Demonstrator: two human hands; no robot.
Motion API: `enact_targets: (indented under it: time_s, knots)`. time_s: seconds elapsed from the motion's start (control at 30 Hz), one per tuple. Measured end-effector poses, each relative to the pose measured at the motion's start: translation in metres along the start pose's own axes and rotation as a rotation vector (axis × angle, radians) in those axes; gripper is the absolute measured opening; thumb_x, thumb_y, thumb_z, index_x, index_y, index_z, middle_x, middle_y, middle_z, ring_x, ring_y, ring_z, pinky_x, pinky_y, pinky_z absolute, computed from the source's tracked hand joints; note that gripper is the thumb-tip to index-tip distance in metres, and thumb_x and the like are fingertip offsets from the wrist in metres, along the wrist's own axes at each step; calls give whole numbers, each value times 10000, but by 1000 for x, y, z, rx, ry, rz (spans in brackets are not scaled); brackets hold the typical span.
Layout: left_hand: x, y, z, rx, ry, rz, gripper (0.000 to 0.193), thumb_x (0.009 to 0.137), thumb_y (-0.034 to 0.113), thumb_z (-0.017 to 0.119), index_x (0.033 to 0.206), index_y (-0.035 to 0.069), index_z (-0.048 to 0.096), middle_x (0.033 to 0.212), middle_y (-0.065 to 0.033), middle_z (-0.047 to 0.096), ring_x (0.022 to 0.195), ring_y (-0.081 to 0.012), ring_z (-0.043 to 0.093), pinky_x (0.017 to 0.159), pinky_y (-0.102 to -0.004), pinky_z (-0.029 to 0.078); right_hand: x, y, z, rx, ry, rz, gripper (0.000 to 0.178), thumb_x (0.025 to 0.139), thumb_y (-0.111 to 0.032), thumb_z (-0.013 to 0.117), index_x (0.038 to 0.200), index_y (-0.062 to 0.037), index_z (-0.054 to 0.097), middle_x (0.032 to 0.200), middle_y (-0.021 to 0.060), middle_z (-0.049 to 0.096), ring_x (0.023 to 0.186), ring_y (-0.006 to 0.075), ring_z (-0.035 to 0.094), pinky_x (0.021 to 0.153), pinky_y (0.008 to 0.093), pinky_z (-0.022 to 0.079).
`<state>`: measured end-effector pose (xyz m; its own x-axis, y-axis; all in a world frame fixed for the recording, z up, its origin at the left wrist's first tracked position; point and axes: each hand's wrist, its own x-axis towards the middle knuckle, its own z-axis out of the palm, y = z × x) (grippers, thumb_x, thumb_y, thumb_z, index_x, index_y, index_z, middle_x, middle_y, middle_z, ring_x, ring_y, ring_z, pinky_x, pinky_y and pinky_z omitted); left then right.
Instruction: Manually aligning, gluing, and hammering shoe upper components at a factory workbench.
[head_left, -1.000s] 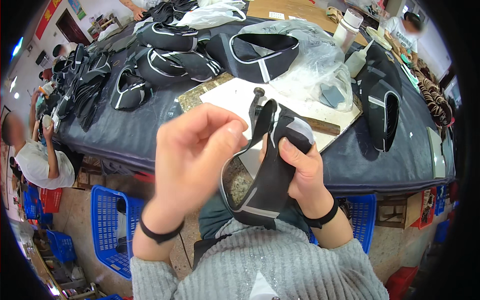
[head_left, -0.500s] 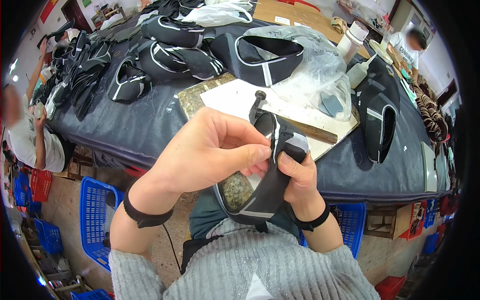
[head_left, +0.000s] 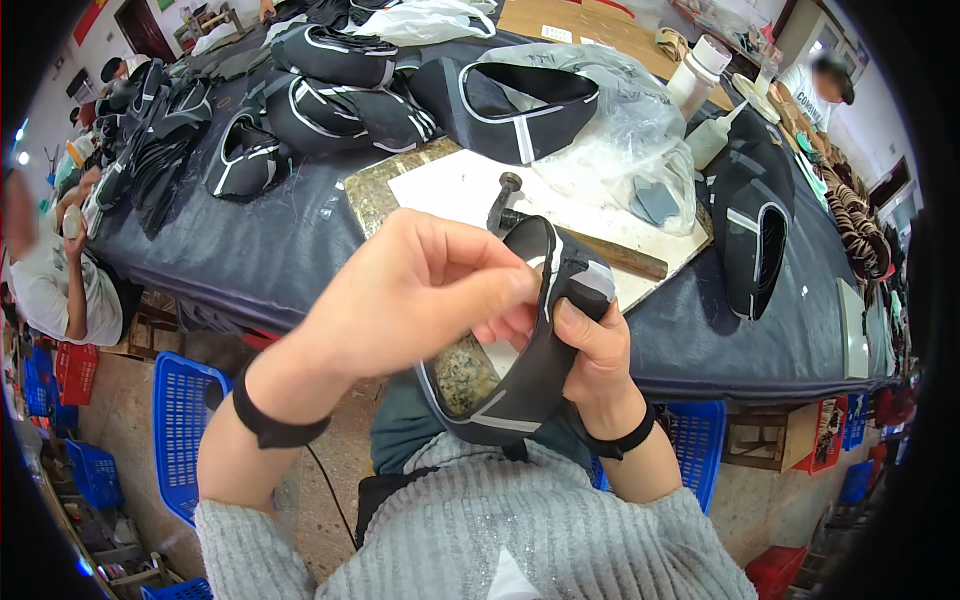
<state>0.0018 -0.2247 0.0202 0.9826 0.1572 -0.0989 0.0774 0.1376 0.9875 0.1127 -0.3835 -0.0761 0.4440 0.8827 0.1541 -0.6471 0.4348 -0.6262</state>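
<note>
A black shoe upper with whitish tape along its edges is held up over my lap, tilted, its opening towards the left. My right hand grips its right side, the thumb pressed on the outside just under a grey patch. At the taped upper rim, my left hand has thumb and forefinger pinched together, with other fingers reaching into the opening. What lies between those fingertips is hidden. Just behind the upper, a hammer with a dark metal head and wooden handle rests on a white sheet over a speckled stone slab.
More black uppers lie along the back of the dark-covered table, beside a clear plastic bag. A squeeze bottle and white jar stand right. Blue baskets flank my legs. Co-workers are at both sides.
The view has shifted slightly. My left wrist has moved a little left and down, and its fingertips stay by the upper's rim. The right hand keeps its hold.
</note>
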Motion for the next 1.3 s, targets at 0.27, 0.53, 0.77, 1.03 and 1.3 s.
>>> enact_targets:
  time_s: [0.27, 0.53, 0.77, 1.03, 1.3]
  knots:
    - [4, -13, -17, -156, -160, 55, 192, 937, 95, 678, 1004, -84, 701, 860, -133, 732, 765, -163, 707, 701, -276, 573, 1, 0, 1, -78, -7, 17, 345, 889, -180, 717, 1164, 8, 630, 1004, 119, 664, 935, 244, 657, 859, 400, 544]
    - [-2, -2, 9, 165, 98, 80, 100, 896, 28, 684, 913, -69, 699, 799, -97, 709, 731, -115, 665, 669, -246, 534, 0, 1, 3, -81, -24, -68, 262, 922, -82, 678, 1167, -4, 625, 1046, 93, 681, 943, 184, 657, 829, 329, 551]
    - [8, -5, 6, -1, 48, 9, 189, 961, 87, 610, 933, -74, 706, 827, -67, 715, 737, -115, 672, 693, -248, 549, -3, 4, 2, 21, 74, -53, 279, 913, -66, 690, 1179, -13, 624, 1048, 76, 682, 933, 159, 658, 820, 308, 554]
    - [2, -19, 11, 369, 215, 194, 169, 926, 98, 646, 877, -54, 702, 736, -30, 694, 675, -50, 622, 607, -215, 490, -6, 3, 5, -60, 139, -79, 272, 923, -38, 675, 1187, -9, 617, 1060, 73, 684, 920, 140, 662, 811, 273, 556]
    - [5, -30, 23, 993, 413, 695, 103, 853, 39, 706, 835, -38, 641, 766, -19, 668, 687, -49, 578, 609, -244, 460, -3, 9, 8, -147, 232, -161, 265, 923, -38, 678, 1181, -18, 621, 1052, 64, 684, 919, 135, 663, 788, 275, 559]
